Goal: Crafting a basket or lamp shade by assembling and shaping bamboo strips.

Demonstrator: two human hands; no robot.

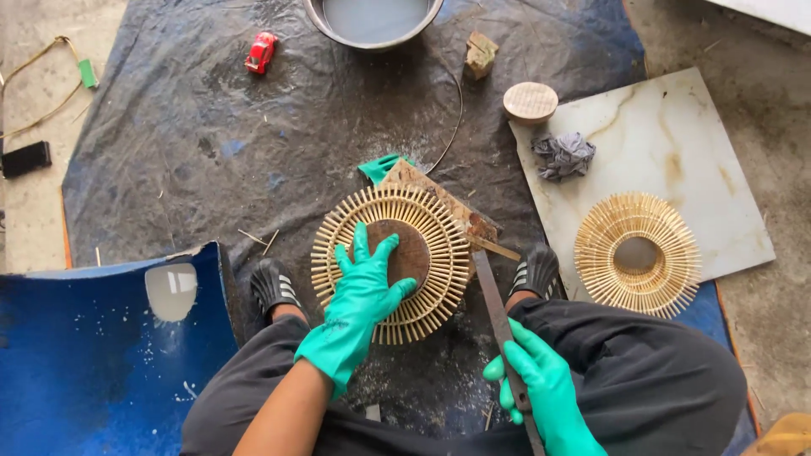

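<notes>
Head view | my left hand [365, 291] fingers spread flat on round bamboo-stick sunburst frame [390, 262] | right hand [534, 376] fingers clamped on long flat metal file [497, 314] | frame looks light, brittle; I'd hold its solid centre.

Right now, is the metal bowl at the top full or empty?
Holding liquid: the bowl shows a flat, pale grey surface inside its rim. How deep it is, I cannot tell; the top is cut off.

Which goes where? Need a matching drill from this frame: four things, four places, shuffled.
Things:
1. left hand
2. right hand
3. second stick ring
4. red toy car

Places:
A. on the marble tile
B. gripping the long flat tool
C. pressed on the stick ring over the tarp
D. near the metal basin

Pairs: 1-C, 2-B, 3-A, 4-D
</notes>
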